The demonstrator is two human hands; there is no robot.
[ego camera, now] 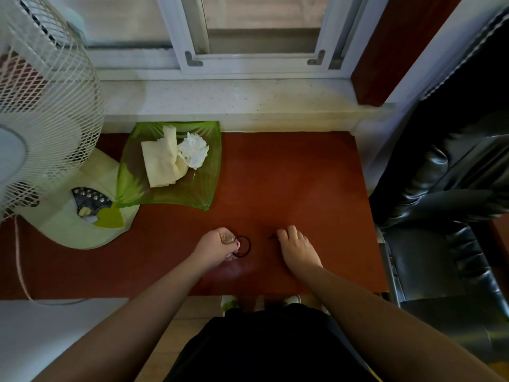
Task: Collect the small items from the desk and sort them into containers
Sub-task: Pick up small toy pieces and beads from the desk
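A black hair tie (246, 246) loops out from my left hand (217, 245), which is closed on it just above the red-brown desk (303, 183); a small yellowish object also sits between its fingers. My right hand (296, 248) rests on the desk with curled fingertips on a small dark item (272, 236), mostly hidden. A green glass dish (209, 150) stands at the back left and holds folded cream paper (162, 164) and a crumpled white tissue (194, 151).
A white table fan (49, 128) with a pale green base fills the left side, its cord trailing down the left. A window sill runs along the back. A black leather chair (446, 216) stands at the right desk edge.
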